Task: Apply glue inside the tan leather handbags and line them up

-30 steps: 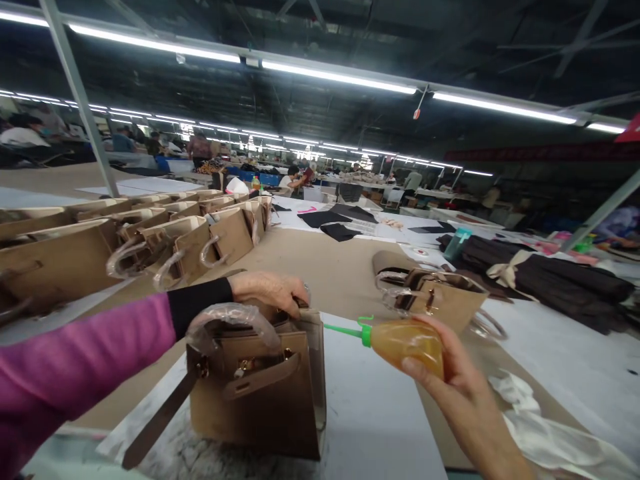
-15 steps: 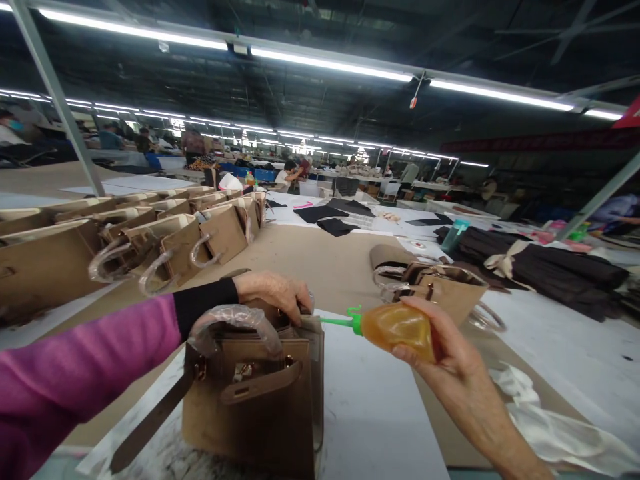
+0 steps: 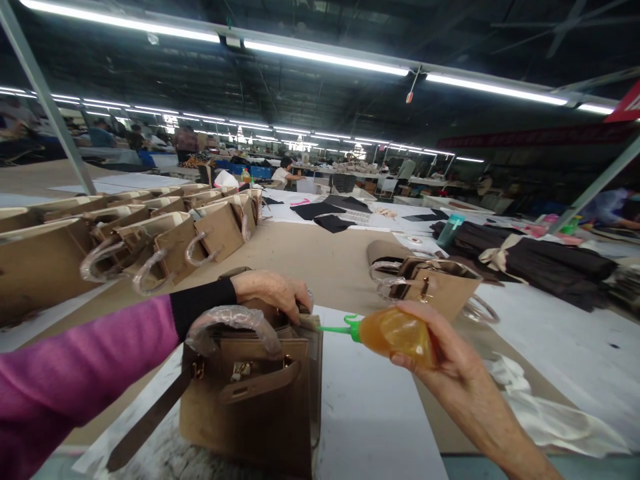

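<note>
Head view: the brown handbag point(image 3: 245, 427) stands on white sheeting point(image 3: 370, 400), its upper edge point(image 3: 310, 323) pinched by the left hand point(image 3: 275, 292), I'd say for steadiness; the right hand point(image 3: 450, 360) curls round an amber bottle point(image 3: 390, 333), apparently levelled to aim its green nozzle point(image 3: 335, 329) there; more bags point(image 3: 227, 230) line the left

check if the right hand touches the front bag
Apart. The head view shows white sheet between the right hand and the front bag; the hand holds the bottle.

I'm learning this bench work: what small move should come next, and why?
Probably a light squeeze of the bottle by the right hand: the green nozzle seems to meet the upper edge of the bag, close to where the left hand holds it.
</note>
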Tool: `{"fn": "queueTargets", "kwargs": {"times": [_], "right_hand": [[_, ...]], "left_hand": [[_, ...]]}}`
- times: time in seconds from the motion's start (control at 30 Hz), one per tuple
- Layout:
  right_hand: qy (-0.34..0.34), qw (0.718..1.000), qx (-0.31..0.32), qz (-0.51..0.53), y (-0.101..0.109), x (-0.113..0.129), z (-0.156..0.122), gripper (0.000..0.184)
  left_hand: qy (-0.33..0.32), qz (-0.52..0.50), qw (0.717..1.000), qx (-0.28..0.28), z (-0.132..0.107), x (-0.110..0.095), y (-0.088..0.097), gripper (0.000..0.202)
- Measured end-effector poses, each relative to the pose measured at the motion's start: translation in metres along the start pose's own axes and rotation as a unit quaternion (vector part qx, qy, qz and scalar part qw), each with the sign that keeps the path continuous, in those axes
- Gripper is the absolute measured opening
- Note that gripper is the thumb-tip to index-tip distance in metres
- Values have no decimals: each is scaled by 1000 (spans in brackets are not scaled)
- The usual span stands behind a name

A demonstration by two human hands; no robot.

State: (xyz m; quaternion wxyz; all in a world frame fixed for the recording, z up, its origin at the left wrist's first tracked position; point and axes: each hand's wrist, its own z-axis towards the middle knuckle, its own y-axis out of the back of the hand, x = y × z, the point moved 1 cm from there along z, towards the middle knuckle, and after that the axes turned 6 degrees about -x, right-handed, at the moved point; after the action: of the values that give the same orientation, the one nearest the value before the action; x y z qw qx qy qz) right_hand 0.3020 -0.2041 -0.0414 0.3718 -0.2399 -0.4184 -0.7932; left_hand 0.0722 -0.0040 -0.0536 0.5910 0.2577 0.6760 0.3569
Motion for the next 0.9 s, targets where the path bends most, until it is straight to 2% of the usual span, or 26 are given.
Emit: {"fn": "queueTargets", "kwargs": {"times": [0.1,0.23,0.47,0.7,0.9], "right_hand": [[-8,1000,-10,15,0,1,3,38],[-24,1000,13,5,1,-3,2,41],[-46,998,43,-21,2,-11,-13,42],[-60,996,50,-45,-1,-14,-25,43],[-87,993,61,-52,-4,-14,-40,37]], "left_hand": [[11,-4,1000,8,1,-6,1,12],[13,7,1000,13,1,-1,1,16],[-6,6,1000,-9,-2,11,-5,19],[17,15,1000,2,-2,8,-5,22],[0,5,1000,-3,-1,6,-5,21]]}}
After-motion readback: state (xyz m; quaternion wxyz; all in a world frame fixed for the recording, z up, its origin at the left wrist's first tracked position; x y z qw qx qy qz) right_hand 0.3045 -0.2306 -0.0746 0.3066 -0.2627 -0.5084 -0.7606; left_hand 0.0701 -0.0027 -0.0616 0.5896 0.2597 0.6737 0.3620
